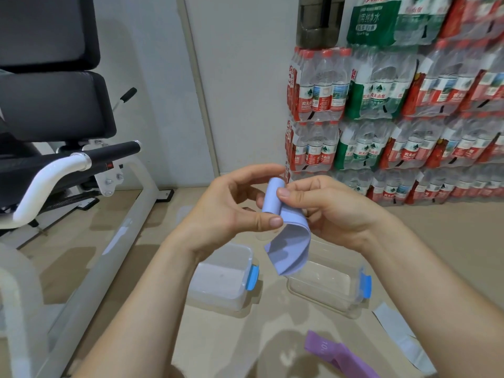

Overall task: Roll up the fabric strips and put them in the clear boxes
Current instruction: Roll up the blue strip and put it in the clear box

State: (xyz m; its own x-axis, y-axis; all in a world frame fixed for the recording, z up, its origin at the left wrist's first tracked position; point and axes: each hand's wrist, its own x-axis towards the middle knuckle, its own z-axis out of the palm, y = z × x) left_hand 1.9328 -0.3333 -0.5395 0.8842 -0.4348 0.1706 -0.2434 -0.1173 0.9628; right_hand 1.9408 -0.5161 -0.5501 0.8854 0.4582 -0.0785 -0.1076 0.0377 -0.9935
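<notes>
Purple strip (338,356): lies flat on the tan floor (223,347) at the bottom edge of the head view, between the person's two bare forearms. Only part of its white print can be read.
Grey strip (398,331): flat on the floor to the right of the purple strip, its right side hidden behind the right forearm.
Left clear box (218,300): stands on the floor below the left wrist, open side up, with a blue latch (252,278) on its right wall.
Right clear box (321,298): sits beside the left clear box with a gap of floor between them, open side up, and a second latch (365,287) on its right end.
Pale blue strip (289,246): held in the air above both boxes and in neither one. Its upper end is wound into a tight roll, and the rest hangs loose in a fold, with the lower tip showing in front of the right clear box's near rim.
Left hand (231,211): thumb and curled fingers pinch the roll from the left.
Right hand (327,205): thumb presses on the roll near its top, with the fingers curled behind the loose fabric, gripping it.
Weight bench (81,165): white frame and black pads, at left.
Bottled water packs (395,105): wrapped in red and green, stacked high at right beside a pale wall (245,91).
</notes>
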